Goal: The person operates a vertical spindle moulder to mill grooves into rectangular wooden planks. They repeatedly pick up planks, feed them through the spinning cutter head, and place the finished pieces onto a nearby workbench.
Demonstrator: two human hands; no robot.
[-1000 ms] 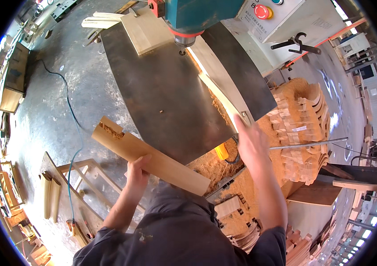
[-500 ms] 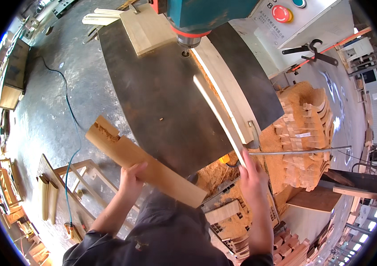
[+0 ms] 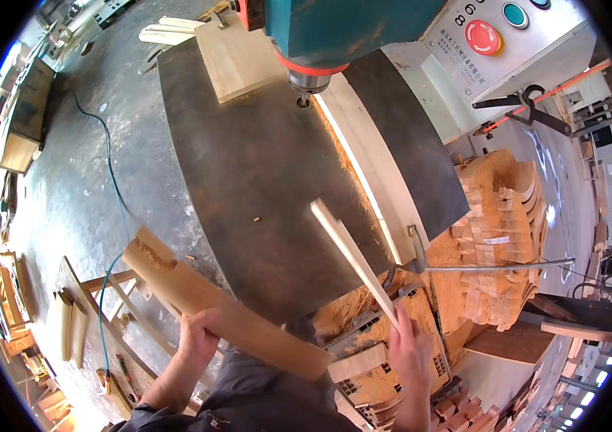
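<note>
My left hand (image 3: 199, 337) is closed around the edge of a flat wooden board (image 3: 237, 317), held slanting over my lap by the near left edge of a dark machine table (image 3: 248, 173). A ragged notch with wood fibres shows at the board's far end. In my right hand (image 3: 408, 347) is a slim, pale wooden stick (image 3: 355, 253), gripped at its near end. The stick points away from me over the table's near right part, left of a pale wooden fence (image 3: 374, 162). Above the table's far side hangs the machine's chuck with a bit (image 3: 307, 83), apart from both pieces.
Sawdust lines the fence, and a small wood chip (image 3: 256, 219) lies on the table. A wooden block (image 3: 237, 61) sits at the back left. Stacked curved wood parts (image 3: 497, 245) stand right, beyond a metal rod (image 3: 500, 266). The control box (image 3: 493, 50) is far right.
The stick has come back toward me, its far tip now farther from the bit. My left hand and the board have moved a little left and nearer. The view has shifted slightly.
</note>
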